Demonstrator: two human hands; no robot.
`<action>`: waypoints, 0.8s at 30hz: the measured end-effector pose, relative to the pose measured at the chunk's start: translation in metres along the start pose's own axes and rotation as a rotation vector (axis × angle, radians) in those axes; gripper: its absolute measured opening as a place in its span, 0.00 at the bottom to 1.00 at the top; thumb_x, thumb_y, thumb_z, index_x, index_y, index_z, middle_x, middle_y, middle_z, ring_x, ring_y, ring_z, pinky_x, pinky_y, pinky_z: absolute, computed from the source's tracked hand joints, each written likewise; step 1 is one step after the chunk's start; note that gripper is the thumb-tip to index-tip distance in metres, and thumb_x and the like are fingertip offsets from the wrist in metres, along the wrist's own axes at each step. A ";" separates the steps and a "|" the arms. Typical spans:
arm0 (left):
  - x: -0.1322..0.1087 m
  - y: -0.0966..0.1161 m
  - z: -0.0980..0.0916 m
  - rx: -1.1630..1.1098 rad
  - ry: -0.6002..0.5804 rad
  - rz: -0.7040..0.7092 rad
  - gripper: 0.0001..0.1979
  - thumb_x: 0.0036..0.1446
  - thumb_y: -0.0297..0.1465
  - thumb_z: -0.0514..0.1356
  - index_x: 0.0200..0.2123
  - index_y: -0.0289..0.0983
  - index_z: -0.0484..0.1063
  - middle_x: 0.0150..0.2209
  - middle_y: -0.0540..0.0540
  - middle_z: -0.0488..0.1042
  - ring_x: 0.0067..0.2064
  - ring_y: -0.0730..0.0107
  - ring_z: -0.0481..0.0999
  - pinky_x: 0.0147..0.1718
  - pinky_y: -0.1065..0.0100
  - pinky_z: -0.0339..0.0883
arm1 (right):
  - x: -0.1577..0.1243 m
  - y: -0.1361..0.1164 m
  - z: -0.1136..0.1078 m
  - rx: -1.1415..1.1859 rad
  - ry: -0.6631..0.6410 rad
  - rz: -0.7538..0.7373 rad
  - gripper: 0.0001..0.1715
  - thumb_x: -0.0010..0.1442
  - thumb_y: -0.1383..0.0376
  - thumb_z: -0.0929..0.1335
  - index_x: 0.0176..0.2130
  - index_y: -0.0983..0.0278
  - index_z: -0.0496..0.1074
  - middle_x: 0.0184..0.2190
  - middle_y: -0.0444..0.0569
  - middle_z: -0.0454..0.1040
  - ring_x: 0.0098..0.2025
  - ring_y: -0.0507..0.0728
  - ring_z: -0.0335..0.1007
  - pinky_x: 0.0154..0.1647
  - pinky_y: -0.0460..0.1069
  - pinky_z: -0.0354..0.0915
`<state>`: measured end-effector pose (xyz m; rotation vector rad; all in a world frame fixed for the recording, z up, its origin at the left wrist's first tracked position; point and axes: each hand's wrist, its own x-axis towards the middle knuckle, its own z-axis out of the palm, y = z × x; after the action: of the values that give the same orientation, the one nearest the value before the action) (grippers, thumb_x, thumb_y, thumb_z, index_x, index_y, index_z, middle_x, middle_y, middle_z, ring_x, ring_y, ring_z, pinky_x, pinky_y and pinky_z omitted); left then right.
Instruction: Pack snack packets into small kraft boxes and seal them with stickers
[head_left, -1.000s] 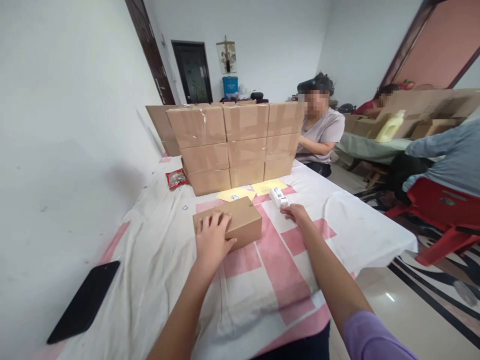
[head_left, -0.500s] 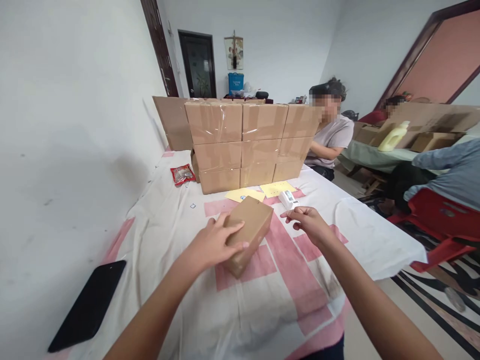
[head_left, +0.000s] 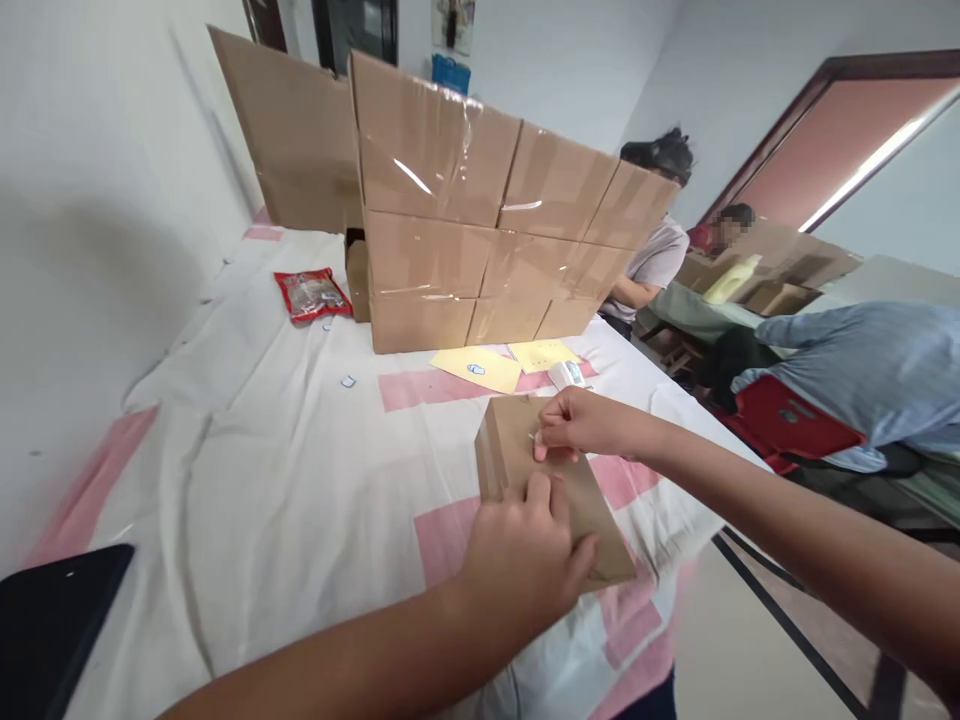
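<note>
A small brown cardboard box (head_left: 559,480) lies on the cloth-covered table in front of me, turned at an angle. My left hand (head_left: 521,550) rests over its near part, fingers bent against the top and thumb toward the right side, holding it. Over the far part of the box top, my right hand (head_left: 574,425) is closed in a pinch. A tiny whitish label-like piece (head_left: 533,436) shows at its fingertips, too small to make out well. Just beyond the right hand stands a small white object (head_left: 566,375), partly hidden by it.
Stacked, taped cardboard boxes (head_left: 442,255) form a wall across the table. Before them lie yellow sheets (head_left: 480,369). A red packet (head_left: 311,295) sits left, a black phone-like slab (head_left: 56,620) near left. People sit beyond, one on a red chair (head_left: 799,420).
The box has been turned and now sits farther right in view. My right hand has come from beside the white object onto the box top, pinching. The view has tilted down.
</note>
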<state>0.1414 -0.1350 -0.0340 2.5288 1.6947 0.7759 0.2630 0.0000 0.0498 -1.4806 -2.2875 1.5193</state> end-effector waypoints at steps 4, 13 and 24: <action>-0.006 -0.001 0.004 -0.015 0.200 0.020 0.23 0.61 0.42 0.56 0.47 0.29 0.77 0.32 0.44 0.75 0.29 0.59 0.76 0.19 0.59 0.69 | 0.001 -0.016 0.004 -0.246 -0.053 0.009 0.19 0.51 0.71 0.67 0.16 0.62 0.56 0.24 0.45 0.76 0.21 0.49 0.61 0.23 0.46 0.54; -0.011 0.000 0.009 0.046 0.313 0.027 0.24 0.65 0.41 0.51 0.41 0.28 0.79 0.30 0.40 0.78 0.26 0.59 0.76 0.17 0.62 0.63 | -0.002 -0.037 0.017 -0.433 -0.093 -0.023 0.26 0.51 0.71 0.69 0.18 0.61 0.48 0.15 0.41 0.60 0.29 0.54 0.72 0.23 0.47 0.47; -0.012 0.003 0.000 0.083 0.124 0.004 0.29 0.68 0.42 0.47 0.55 0.26 0.74 0.43 0.34 0.81 0.40 0.54 0.80 0.23 0.62 0.69 | -0.004 -0.032 0.025 -0.424 0.013 0.026 0.27 0.51 0.66 0.72 0.15 0.62 0.51 0.18 0.44 0.73 0.23 0.52 0.67 0.24 0.48 0.56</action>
<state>0.1406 -0.1471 -0.0378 2.5889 1.7945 0.8998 0.2319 -0.0230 0.0616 -1.5981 -2.7127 1.0634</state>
